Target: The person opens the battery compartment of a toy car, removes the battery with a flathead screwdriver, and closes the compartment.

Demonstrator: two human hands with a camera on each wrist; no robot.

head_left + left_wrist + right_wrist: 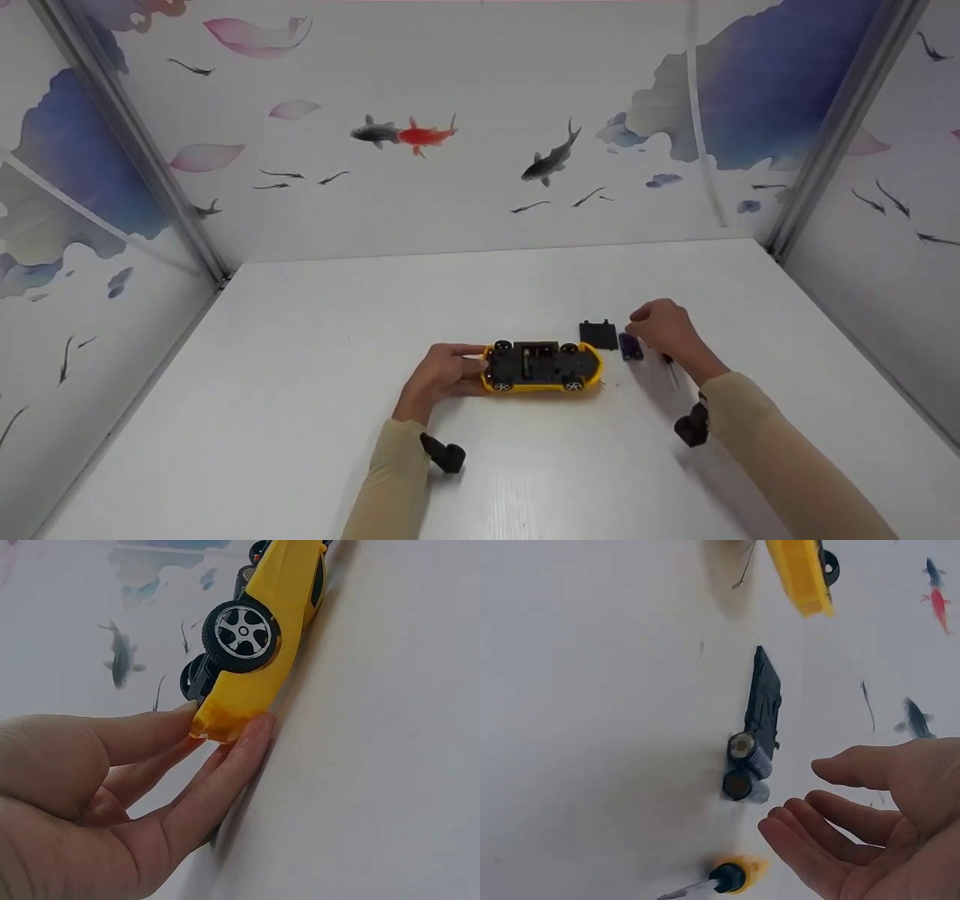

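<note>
A yellow toy car lies upside down, its black underside and wheels facing up and a recess open in its middle. At its left end my left hand grips the body between thumb and fingers; the left wrist view shows this hand on the yellow end. To the car's right, two dark batteries lie side by side, next to a flat black cover. My right hand is just beyond the batteries, its thumb apart from its loosely bent fingers, holding nothing in the right wrist view.
A screwdriver with a yellow and black handle lies below the right hand, its shaft pointing toward the person. A thin wire shows by the car. White panels with painted fish enclose the white table.
</note>
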